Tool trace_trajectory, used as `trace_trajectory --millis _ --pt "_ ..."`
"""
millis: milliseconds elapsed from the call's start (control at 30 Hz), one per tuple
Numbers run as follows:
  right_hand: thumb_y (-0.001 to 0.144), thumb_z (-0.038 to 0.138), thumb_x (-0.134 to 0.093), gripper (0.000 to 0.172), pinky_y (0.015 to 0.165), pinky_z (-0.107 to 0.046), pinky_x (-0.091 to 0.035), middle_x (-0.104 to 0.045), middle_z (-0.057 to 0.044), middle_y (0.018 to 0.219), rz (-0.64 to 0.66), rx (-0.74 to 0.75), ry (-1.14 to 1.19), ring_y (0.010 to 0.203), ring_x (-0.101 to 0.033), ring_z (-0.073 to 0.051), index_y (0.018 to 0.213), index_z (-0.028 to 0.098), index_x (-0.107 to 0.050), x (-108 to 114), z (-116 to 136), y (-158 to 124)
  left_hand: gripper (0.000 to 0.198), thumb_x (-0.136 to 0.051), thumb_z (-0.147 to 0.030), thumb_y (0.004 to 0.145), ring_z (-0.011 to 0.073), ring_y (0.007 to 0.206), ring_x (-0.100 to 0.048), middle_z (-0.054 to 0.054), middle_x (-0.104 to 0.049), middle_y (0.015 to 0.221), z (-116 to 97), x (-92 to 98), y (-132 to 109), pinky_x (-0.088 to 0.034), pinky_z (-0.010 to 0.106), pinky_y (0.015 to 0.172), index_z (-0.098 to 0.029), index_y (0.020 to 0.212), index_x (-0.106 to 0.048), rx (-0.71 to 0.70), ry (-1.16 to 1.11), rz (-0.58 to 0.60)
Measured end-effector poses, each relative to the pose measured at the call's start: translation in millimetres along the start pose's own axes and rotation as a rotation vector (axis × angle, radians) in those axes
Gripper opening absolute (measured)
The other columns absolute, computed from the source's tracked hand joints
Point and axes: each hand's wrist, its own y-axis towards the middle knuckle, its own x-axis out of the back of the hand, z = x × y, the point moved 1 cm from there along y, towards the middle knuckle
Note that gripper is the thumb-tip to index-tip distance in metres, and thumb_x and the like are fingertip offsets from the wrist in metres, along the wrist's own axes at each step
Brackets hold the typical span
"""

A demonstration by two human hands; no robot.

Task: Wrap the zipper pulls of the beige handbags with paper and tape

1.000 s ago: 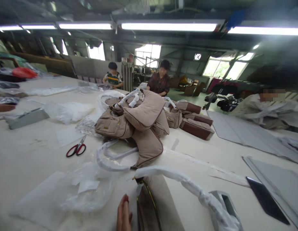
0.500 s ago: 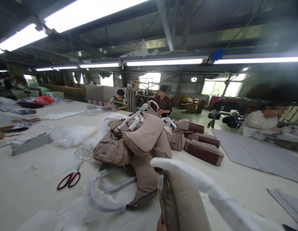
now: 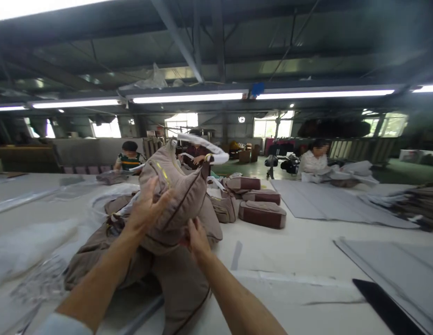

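A taupe handbag [image 3: 183,197] with a yellow zip and a white-wrapped handle [image 3: 202,146] is propped tilted on top of a heap of similar bags. My left hand [image 3: 150,204] grips its left side, thumb and fingers spread over the fabric near the zip. At the bag's lower right edge, my right hand [image 3: 199,239] is closed on it, fingertips partly hidden. Beneath lie another taupe bag [image 3: 183,284] with a curved body and a darker-looking bag [image 3: 94,256] at left, behind my left forearm.
Several bags with maroon bases [image 3: 261,216] stand beyond the heap. Clear plastic [image 3: 31,242] covers the left of the white table [image 3: 258,251]. Grey sheets [image 3: 317,200] and a black flat piece [image 3: 387,302] lie at right. Co-workers sit or stand across the table, one in a white top [image 3: 312,160].
The handbag has moved from the near right onto the heap, and both my hands have come into view on it. My view has turned right; the scissors have dropped mostly out of sight.
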Motion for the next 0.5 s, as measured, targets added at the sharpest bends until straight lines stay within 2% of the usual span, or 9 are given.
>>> trace_trajectory --millis 67,100,133,200,267,300,367,433,500 --pt "0.078 0.05 -0.044 0.057 0.055 -0.03 -0.052 -0.055 -0.009 0.114 0.038 -0.051 -0.043 0.086 -0.06 -0.021 0.126 0.02 -0.041 -13 -20 15 0.067 -0.048 -0.052 0.076 0.035 0.128 -0.025 0.013 -0.031 0.141 26 -28.3 -2 -0.025 0.055 0.099 -0.017 0.131 -0.035 -0.035 0.215 0.157" --pt "0.076 0.047 -0.049 0.055 0.051 -0.029 -0.051 -0.058 -0.009 0.106 0.063 -0.064 -0.075 0.08 -0.061 -0.021 0.122 0.018 -0.046 -13 -30 14 0.064 -0.048 -0.047 0.077 0.0368 0.13 -0.019 0.012 -0.028 0.142 35 -42.0 -4 -0.023 0.06 0.097 -0.02 0.133 -0.032 -0.06 0.32 0.171" --pt "0.074 0.044 -0.052 0.05 0.05 -0.028 -0.05 -0.062 -0.008 0.097 0.088 -0.068 -0.113 0.073 -0.061 -0.02 0.116 0.017 -0.052 -7 -40 10 0.061 -0.045 -0.042 0.08 0.0373 0.131 -0.015 0.011 -0.025 0.144 42 -54.3 -6 -0.022 0.063 0.096 -0.021 0.135 -0.028 -0.086 0.395 0.159" --pt "0.071 0.039 -0.056 0.037 0.049 -0.027 -0.049 -0.064 -0.004 0.079 0.117 -0.06 -0.204 0.064 -0.06 -0.018 0.101 0.018 -0.063 21 -55 -6 0.056 -0.038 -0.031 0.084 0.0373 0.132 -0.01 0.007 -0.023 0.145 45 -72.5 -4 -0.018 0.066 0.094 -0.024 0.137 -0.023 -0.136 0.47 0.109" --pt "0.068 0.036 -0.059 0.027 0.051 -0.027 -0.048 -0.064 -0.002 0.07 0.099 -0.048 -0.308 0.061 -0.059 -0.017 0.087 0.018 -0.068 70 -64 -21 0.053 -0.034 -0.027 0.084 0.0377 0.132 -0.007 0.006 -0.023 0.145 38 -82.9 -2 -0.012 0.07 0.094 -0.025 0.136 -0.025 -0.168 0.466 0.078" --pt "0.066 0.035 -0.061 0.025 0.051 -0.026 -0.048 -0.065 -0.003 0.073 0.069 -0.046 -0.356 0.063 -0.059 -0.018 0.083 0.019 -0.069 100 -66 -27 0.053 -0.034 -0.026 0.084 0.0379 0.132 -0.005 0.006 -0.023 0.145 32 -87.0 -5 -0.007 0.071 0.094 -0.024 0.136 -0.027 -0.172 0.447 0.062" --pt "0.067 0.037 -0.059 0.028 0.05 -0.026 -0.047 -0.066 -0.005 0.078 -0.024 -0.056 -0.443 0.066 -0.059 -0.018 0.084 0.018 -0.069 167 -67 -34 0.053 -0.036 -0.027 0.083 0.0371 0.133 -0.002 0.007 -0.018 0.146 18 -98.2 -30 0.002 0.07 0.095 -0.022 0.135 -0.028 -0.144 0.359 0.024" --pt "0.069 0.041 -0.055 0.034 0.05 -0.027 -0.047 -0.066 -0.007 0.08 -0.16 -0.077 -0.513 0.07 -0.06 -0.02 0.089 0.017 -0.068 238 -69 -35 0.056 -0.038 -0.031 0.083 0.0343 0.133 -0.006 0.007 -0.017 0.146 5 -118.7 -83 -0.003 0.062 0.102 -0.023 0.136 -0.026 -0.079 0.118 0.051" --pt "0.069 0.046 -0.052 0.039 0.05 -0.029 -0.048 -0.066 -0.007 0.078 -0.3 -0.113 -0.57 0.069 -0.061 -0.021 0.092 0.016 -0.066 302 -72 -30 0.051 -0.044 -0.039 0.081 0.0303 0.133 -0.013 0.002 -0.027 0.143 -3 -149.7 -154 -0.015 0.053 0.106 -0.035 0.131 -0.035 -0.005 -0.167 0.247"
